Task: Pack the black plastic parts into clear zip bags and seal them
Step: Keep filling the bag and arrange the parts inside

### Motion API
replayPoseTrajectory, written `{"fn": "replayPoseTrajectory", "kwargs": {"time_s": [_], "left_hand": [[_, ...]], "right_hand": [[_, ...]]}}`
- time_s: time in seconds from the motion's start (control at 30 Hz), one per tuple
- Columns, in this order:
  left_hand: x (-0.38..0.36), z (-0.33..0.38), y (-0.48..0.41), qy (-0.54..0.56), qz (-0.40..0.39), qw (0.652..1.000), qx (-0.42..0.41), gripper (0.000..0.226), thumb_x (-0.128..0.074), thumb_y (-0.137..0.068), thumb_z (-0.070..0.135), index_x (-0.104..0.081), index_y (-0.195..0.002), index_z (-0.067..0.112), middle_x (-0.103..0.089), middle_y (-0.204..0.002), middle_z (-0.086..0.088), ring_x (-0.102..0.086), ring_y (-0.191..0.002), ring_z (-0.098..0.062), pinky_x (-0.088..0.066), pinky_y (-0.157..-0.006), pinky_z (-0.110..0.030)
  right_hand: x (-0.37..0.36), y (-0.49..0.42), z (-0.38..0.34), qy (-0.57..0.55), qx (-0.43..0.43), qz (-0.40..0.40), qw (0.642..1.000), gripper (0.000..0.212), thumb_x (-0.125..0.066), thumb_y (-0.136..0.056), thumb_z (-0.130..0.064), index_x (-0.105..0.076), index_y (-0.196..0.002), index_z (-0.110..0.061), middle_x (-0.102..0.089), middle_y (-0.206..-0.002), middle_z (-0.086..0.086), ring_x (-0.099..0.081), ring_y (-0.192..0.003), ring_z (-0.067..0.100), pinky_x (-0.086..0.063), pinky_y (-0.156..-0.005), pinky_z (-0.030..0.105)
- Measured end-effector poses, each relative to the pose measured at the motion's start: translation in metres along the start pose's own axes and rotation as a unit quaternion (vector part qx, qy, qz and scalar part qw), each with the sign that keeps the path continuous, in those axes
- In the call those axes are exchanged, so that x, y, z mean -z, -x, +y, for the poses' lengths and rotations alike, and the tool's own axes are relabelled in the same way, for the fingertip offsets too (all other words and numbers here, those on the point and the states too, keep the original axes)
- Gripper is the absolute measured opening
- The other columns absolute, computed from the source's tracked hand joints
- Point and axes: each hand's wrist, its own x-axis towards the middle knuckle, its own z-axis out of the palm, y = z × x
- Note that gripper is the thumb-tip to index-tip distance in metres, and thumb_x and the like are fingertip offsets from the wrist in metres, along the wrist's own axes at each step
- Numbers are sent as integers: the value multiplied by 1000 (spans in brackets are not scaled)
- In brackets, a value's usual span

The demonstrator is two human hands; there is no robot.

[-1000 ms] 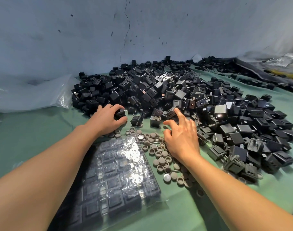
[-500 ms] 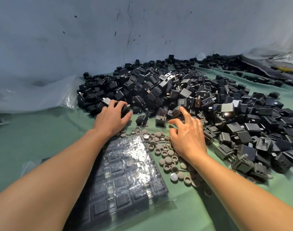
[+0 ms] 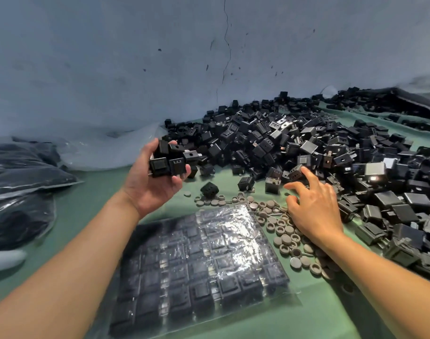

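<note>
1 filled zip bag (image 3: 196,265) lies flat; left hand (image 3: 155,189) grasps several black parts (image 3: 168,162); right hand (image 3: 314,211), fingers loose, touches the large unpacked heap (image 3: 282,143).

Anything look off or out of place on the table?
Grey round caps lie scattered loose between the filled clear bag and the pile of black parts, some under the right hand. A long vertical crack runs down the wall. Nothing else stands out.
</note>
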Motion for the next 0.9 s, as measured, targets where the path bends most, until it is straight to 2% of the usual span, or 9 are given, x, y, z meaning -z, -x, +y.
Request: {"fn": "replayPoseTrajectory", "kwargs": {"time_s": [0.17, 0.3, 0.47, 0.53, 0.6, 0.63, 0.7, 0.8, 0.9], "left_hand": [[13, 3, 60, 21, -20, 1000, -8, 30, -60, -90, 52, -70, -102, 28, -66, -112, -4, -61, -87, -21, -48, -51, -20], [33, 6, 103, 69, -19, 997, -32, 30, -62, -90, 52, -69, -108, 30, -66, -116, -5, -61, -88, -21, -49, -53, -21], [63, -4, 147, 134, 13, 989, -59, 34, -63, -88, 52, -70, -111, 28, -65, -122, -8, -61, -87, -20, -51, -55, -22], [72, -11, 162, 180, 23, 981, -63, 32, -67, -85, 50, -73, -108, 28, -66, -123, -7, -62, -87, -21, -50, -54, -22], [76, -15, 171, 210, 33, 975, -70, 32, -66, -86, 49, -73, -107, 27, -65, -125, -8, -62, -86, -23, -50, -54, -23], [75, -15, 174, 216, 38, 973, -75, 32, -65, -87, 50, -73, -107, 27, -65, -125, -9, -62, -86, -23, -50, -54, -24], [71, -14, 178, 224, 45, 970, -87, 32, -64, -87, 51, -72, -108, 27, -66, -124, -9, -62, -85, -23, -49, -54, -24], [61, -9, 181, 205, 67, 969, -120, 31, -64, -86, 50, -72, -105, 27, -67, -120, -10, -62, -82, -25, -47, -56, -25], [51, -6, 180, 89, 121, 963, -225, 31, -60, -88, 49, -71, -107, 26, -68, -115, -11, -64, -82, -24, -52, -61, -28]], "right_hand": [[12, 7, -8, -34, -5, 19, 999, 44, -42, -100, -34, -53, -141, -21, -31, -161, 7, -34, -145, 31, -15, -123, 52], [19, 9, -32, -42, 2, 101, 994, 38, -45, -98, -27, -57, -134, -21, -52, -145, 9, -45, -135, 31, -25, -118, 55], [27, 8, -108, -65, 105, 131, 984, 34, -49, -97, -23, -59, -129, -22, -62, -127, 6, -49, -125, 27, -29, -113, 50], [27, 16, -142, -101, 141, 129, 976, 34, -47, -97, -23, -61, -127, -21, -64, -121, 4, -52, -116, 25, -38, -105, 44], [24, 31, -176, -214, 146, 92, 961, 32, -44, -98, -21, -61, -125, -23, -63, -118, -2, -54, -107, 14, -44, -91, 27], [23, 41, -194, -294, 130, 55, 945, 30, -44, -100, -20, -60, -125, -25, -63, -117, -6, -56, -103, 6, -45, -82, 18], [18, 61, -230, -459, 72, -39, 885, 27, -45, -102, -19, -60, -122, -29, -63, -116, -11, -58, -99, -4, -48, -77, 14], [5, 83, -278, -613, -41, -177, 769, 26, -44, -103, -18, -58, -121, -30, -63, -122, -5, -59, -112, 11, -50, -97, 34], [-11, 106, -315, -715, -120, -281, 629, 21, -49, -100, -26, -65, -114, -22, -66, -114, 2, -60, -98, 15, -50, -78, 30]]}}
